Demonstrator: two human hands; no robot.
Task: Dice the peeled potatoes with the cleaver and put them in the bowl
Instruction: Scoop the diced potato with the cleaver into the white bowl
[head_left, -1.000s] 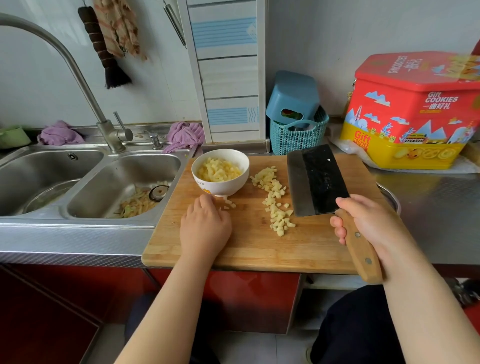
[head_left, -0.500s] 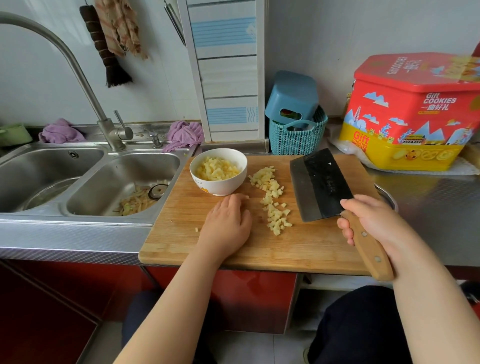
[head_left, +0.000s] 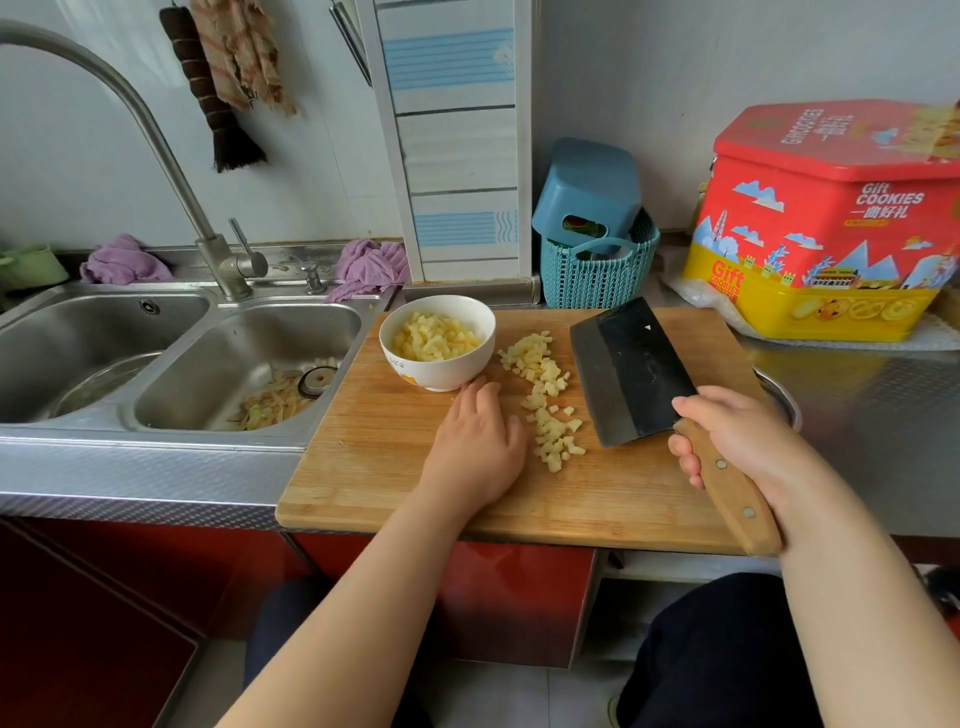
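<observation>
A wooden cutting board (head_left: 395, 467) lies across the counter. At its far left stands a white bowl (head_left: 439, 366) holding diced potato. A loose row of potato dice (head_left: 545, 400) runs down the board's middle. My left hand (head_left: 475, 447) lies flat on the board, fingers straight, just left of the dice and touching the bowl's foot. My right hand (head_left: 737, 441) grips the wooden handle of the cleaver (head_left: 631, 371), whose dark blade lies tilted just right of the dice.
A double steel sink (head_left: 171, 358) with potato peelings and a tall tap sits left of the board. Behind the board stand a teal basket (head_left: 597, 270) and a red and yellow cookie tin (head_left: 831, 223). A metal basin rim (head_left: 779, 400) shows under the board's right edge.
My left hand has slid right along the board, from below the bowl up to the row of dice. The cleaver has shifted slightly toward the dice.
</observation>
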